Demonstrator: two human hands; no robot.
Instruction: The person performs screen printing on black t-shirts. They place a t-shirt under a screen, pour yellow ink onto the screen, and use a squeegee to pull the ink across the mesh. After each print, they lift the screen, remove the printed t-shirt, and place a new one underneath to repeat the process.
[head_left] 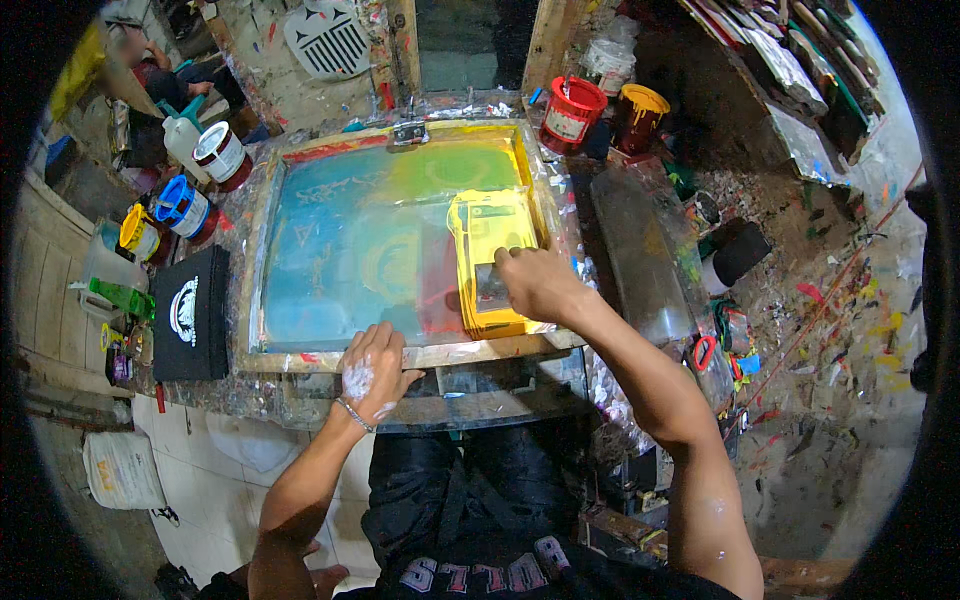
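A wooden-framed printing screen (340, 357) lies on the table before me, its mesh stained blue, green and red. Wet yellow ink (495, 213) covers an upright rectangle at its right side. My right hand (540, 284) is closed on a small dark flat scraper (490, 288), which sits against the yellow patch; its gripped edge is hidden by my fingers. Over the frame's front rail lies my left hand (374, 366), fingers stretched onto the mesh and thumb out to the side. White paint smears its back.
Left stand a black panel with a white emblem (190, 312), a blue-rimmed paint can (184, 206), a white-rimmed can (222, 153) and a yellow one (140, 233). A red bucket (572, 115) and a yellow-rimmed pot (641, 115) are back right. Another person (165, 80) sits far left.
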